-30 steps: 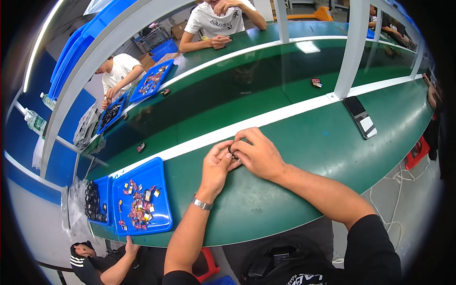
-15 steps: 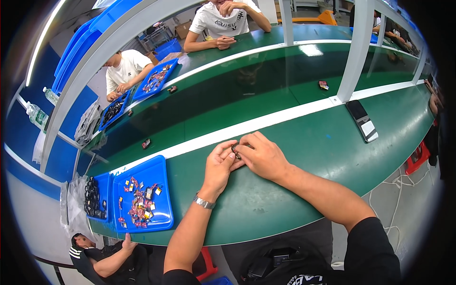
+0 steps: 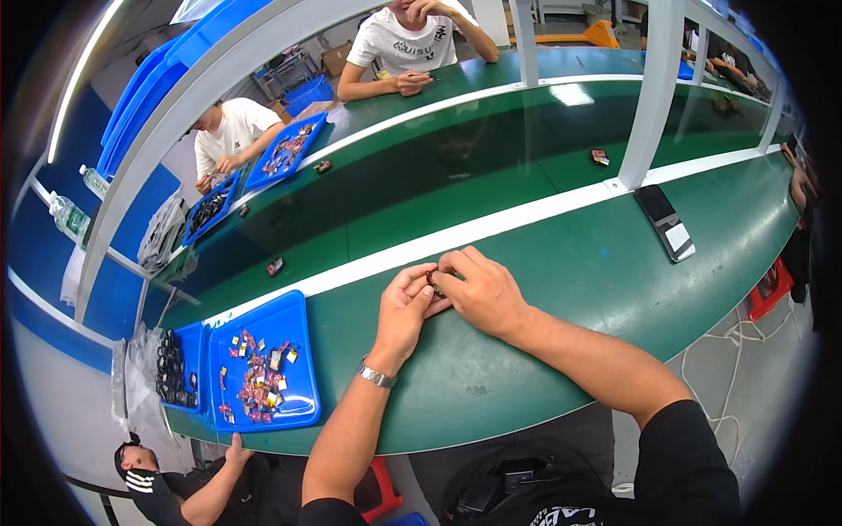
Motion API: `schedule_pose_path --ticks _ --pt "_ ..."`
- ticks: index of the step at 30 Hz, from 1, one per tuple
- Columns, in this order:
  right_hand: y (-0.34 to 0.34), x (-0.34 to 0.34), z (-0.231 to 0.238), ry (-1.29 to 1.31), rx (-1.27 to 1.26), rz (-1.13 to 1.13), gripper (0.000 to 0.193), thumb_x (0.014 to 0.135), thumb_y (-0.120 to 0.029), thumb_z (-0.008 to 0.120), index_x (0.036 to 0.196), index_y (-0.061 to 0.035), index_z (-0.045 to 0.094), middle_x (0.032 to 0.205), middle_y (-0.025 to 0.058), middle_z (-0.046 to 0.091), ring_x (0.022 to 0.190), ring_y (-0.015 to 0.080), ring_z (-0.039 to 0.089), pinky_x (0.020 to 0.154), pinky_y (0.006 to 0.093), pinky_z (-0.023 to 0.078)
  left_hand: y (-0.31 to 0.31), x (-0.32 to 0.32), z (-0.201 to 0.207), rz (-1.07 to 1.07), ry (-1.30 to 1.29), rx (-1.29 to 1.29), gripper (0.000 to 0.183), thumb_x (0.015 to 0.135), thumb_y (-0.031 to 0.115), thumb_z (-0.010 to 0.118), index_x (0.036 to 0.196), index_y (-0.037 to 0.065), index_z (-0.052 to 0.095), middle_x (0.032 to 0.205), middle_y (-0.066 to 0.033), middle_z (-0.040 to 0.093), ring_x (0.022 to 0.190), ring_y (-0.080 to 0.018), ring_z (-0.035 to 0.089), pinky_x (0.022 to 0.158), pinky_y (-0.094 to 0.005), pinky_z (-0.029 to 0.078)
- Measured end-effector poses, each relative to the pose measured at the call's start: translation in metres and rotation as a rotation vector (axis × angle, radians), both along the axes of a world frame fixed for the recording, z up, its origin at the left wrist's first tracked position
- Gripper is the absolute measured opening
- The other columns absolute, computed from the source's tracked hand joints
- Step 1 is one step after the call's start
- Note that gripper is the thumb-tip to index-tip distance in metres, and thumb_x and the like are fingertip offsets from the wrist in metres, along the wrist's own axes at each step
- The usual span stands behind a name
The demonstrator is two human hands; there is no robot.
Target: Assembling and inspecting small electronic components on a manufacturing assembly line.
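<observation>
Over the green bench, my two hands meet around a small dark part with a reddish bit (image 3: 432,280), mostly covered by fingers. My left hand (image 3: 405,307), with a metal watch at the wrist, cradles it between bent fingers and thumb. From the right, the fingertips of my right hand (image 3: 484,294) press against the same part. Its exact kind is too small to make out. Left of my hands lies a blue tray (image 3: 303,351) holding many small red, yellow and white pieces. Beside that tray, a second blue tray (image 3: 197,346) holds black pieces.
A black phone-like device (image 3: 664,223) lies on the bench to the right. Behind a white rail, a green belt (image 3: 395,226) carries scattered small parts, such as one red piece (image 3: 275,266). Grey posts (image 3: 653,96) rise beyond. Co-workers sit across and at lower left.
The small parts on the belt have shifted slightly right. Both my hands stay together around the part, with slight finger movement. The person at lower left has moved their head into fuller view.
</observation>
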State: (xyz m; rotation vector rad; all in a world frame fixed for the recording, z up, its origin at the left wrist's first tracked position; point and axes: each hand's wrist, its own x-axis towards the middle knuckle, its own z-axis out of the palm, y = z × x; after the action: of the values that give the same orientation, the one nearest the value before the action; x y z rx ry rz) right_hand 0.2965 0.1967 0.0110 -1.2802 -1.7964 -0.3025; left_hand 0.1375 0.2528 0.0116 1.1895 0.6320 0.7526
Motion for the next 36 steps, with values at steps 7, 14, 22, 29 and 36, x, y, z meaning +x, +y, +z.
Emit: schedule_pose_path --ticks 7,14,22,29,36 --pt "0.0 -0.003 0.007 0.303 -0.078 0.056 0.02 0.076 -0.003 0.07 0.094 -0.0031 0.063 0.098 0.0075 0.059 0.091 0.0253 0.06 0.068 0.0351 0.054 -0.004 0.006 0.0 0.085 0.02 0.031 0.022 0.1 0.004 0.049 0.122 0.0 0.052 0.112 -0.0109 0.065 0.099 -0.0153 0.065 0.083 -0.0326 0.058" --pt "0.005 0.008 -0.001 0.582 -0.316 0.234 0.022 0.081 -0.003 0.069 0.103 -0.0001 0.064 0.095 0.0111 0.065 0.085 0.0227 0.065 0.071 0.0313 0.054 -0.003 0.007 -0.006 0.127 0.098 0.139 0.018 0.1 0.006 0.051 0.117 0.0 0.054 0.107 -0.0089 0.066 0.092 -0.0134 0.065 0.074 -0.0278 0.057" --pt "-0.001 0.001 0.008 0.656 -0.332 0.198 0.016 0.082 -0.001 0.069 0.099 0.0003 0.066 0.091 0.0103 0.067 0.076 0.0171 0.068 0.067 0.0281 0.055 -0.001 0.004 -0.012 0.083 0.041 0.26 0.022 0.097 -0.001 0.054 0.119 -0.003 0.053 0.108 -0.0101 0.064 0.088 -0.0118 0.063 0.07 -0.0257 0.056" --pt "-0.003 -0.001 0.009 0.636 -0.275 0.185 0.012 0.082 -0.001 0.068 0.094 0.0 0.065 0.087 0.0094 0.065 0.073 0.0179 0.067 0.064 0.0281 0.054 -0.003 0.006 -0.01 0.093 0.055 0.274 0.021 0.097 -0.001 0.053 0.118 -0.003 0.054 0.106 -0.0093 0.064 0.084 -0.0115 0.063 0.068 -0.0253 0.054" --pt "-0.004 -0.001 0.011 0.651 -0.28 0.188 0.011 0.081 -0.001 0.069 0.091 0.0003 0.064 0.086 0.0088 0.065 0.071 0.0175 0.067 0.064 0.0279 0.054 -0.002 0.005 -0.013 0.083 0.035 0.283 0.022 0.097 -0.001 0.054 0.119 -0.002 0.055 0.106 -0.0096 0.065 0.085 -0.0114 0.062 0.068 -0.0248 0.053"
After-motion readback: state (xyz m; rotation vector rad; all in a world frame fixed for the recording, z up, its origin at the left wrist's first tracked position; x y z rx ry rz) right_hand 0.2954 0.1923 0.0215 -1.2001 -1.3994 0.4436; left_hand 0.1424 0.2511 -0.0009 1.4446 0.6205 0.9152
